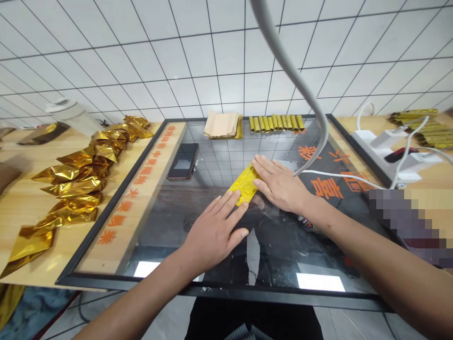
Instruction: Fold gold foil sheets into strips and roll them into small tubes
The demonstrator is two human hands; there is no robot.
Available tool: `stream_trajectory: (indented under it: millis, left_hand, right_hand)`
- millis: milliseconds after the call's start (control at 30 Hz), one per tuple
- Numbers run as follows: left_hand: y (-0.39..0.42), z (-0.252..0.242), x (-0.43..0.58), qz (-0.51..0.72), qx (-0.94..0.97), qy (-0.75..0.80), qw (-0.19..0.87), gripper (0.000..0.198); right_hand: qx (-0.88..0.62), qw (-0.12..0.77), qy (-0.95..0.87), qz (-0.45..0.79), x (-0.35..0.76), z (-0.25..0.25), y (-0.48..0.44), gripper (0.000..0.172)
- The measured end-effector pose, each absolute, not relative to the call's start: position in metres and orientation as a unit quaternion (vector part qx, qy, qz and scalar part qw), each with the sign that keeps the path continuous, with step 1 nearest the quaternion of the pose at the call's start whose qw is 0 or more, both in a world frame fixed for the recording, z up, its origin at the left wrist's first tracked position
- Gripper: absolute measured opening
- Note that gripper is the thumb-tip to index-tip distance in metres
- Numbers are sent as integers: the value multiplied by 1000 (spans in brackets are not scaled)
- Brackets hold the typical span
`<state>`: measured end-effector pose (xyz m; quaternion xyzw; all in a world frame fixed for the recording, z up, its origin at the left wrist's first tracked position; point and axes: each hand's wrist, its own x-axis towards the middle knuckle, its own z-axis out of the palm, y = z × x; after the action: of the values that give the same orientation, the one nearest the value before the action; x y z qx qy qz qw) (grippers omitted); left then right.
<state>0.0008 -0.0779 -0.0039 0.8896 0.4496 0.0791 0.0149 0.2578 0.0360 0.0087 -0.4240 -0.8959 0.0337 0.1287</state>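
A small sheet of shiny gold foil paper (244, 185) lies flat on the glass-topped black-framed board (226, 222). My left hand (215, 231) rests palm down, its stretched fingertips on the sheet's lower left part. From the right, my right hand (281, 184) lies flat with fingers extended over the sheet's upper right end. Both hands are open and press on the paper without gripping it. Beyond them, a stack of tan paper sheets (222, 125) and a row of rolled gold tubes (276, 123) sit along the board's far edge.
Folded gold foil pieces (78, 163) pile up on the wooden table at left. A phone (183, 161) lies on the glass. White power strips with cables (385, 141) stand at right, near more gold rolls (432, 127). A thick grey flexible arm (293, 66) hangs down in front.
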Motion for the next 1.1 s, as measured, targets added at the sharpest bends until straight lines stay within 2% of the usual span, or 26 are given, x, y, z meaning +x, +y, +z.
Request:
stream_trajectory:
  millis: [133, 300, 500, 700, 833, 1000, 1100]
  left_hand:
    - [-77, -3, 1, 89, 888, 450, 29, 62]
    - [-76, 0, 1, 88, 893, 439, 35, 62]
    - [-77, -3, 0, 86, 896, 436, 22, 63]
    - [-78, -4, 0, 83, 893, 443, 14, 63]
    - [-77, -3, 0, 83, 893, 442, 18, 63]
    - [-76, -1, 1, 83, 892, 443, 36, 66]
    - [-76, 0, 1, 92, 892, 441, 46, 66]
  right_hand:
    - [-321, 155, -928, 105, 240, 16, -1, 72]
    - [-324, 134, -922, 167, 223, 13, -31, 83]
    - [-346, 145, -921, 107, 239, 5, -3, 72]
    - [-405, 113, -905, 59, 260, -1, 32, 74]
    - [-439, 127, -889, 37, 265, 5, 36, 75]
    - [-345, 158, -917, 119, 240, 17, -6, 75]
    - [-322, 147, -920, 169, 225, 15, -27, 83]
